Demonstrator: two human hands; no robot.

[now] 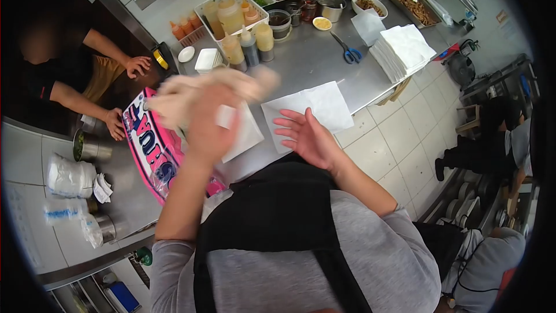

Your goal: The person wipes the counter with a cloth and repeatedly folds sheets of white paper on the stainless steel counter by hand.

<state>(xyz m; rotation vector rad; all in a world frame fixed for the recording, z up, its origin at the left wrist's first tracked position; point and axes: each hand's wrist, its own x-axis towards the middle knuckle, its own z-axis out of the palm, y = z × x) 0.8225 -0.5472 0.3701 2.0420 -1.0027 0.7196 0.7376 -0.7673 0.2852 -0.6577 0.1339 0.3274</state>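
Paper sheet [325, 101] at counter [301, 62] edge, open room toward scissors [351, 55].

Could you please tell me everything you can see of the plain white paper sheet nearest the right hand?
The plain white paper sheet looks thin and four-cornered, with no print showing. It lies roughly flat and askew on the grey metal counter, its right-hand corner appearing to reach past the edge. The open, bare right hand hides part of it; whether they touch, I cannot tell. A narrow strip of counter separates it from another white sheet to its left.
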